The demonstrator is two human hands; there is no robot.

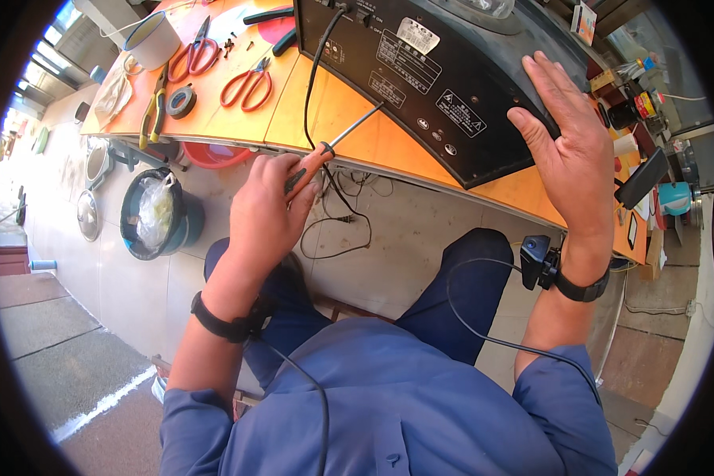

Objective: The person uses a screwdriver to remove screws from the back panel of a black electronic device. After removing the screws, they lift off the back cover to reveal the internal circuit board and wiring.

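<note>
My left hand (268, 198) is closed around the orange handle of a screwdriver (355, 129). The screwdriver's shaft slants up to the right, its tip at a black electrical appliance (420, 95) near the lower edge of the back panel. Labels, a switch and a plugged-in black cord (312, 79) show on that panel. My right hand (567, 139) lies against the appliance's right end, fingers stretched over the top and thumb apart on the panel side. The appliance sits tilted on the orange table (293, 111), its panel facing me.
Red-handled scissors (247, 87), larger red-handled shears (195, 57), yellow-black pliers (154, 109) and black tape (181, 102) lie at the table's left. Small screws (228, 44) are scattered behind. Below stand a lined bucket (155, 214) and a red basin (214, 154); a cable (349, 230) trails on the floor.
</note>
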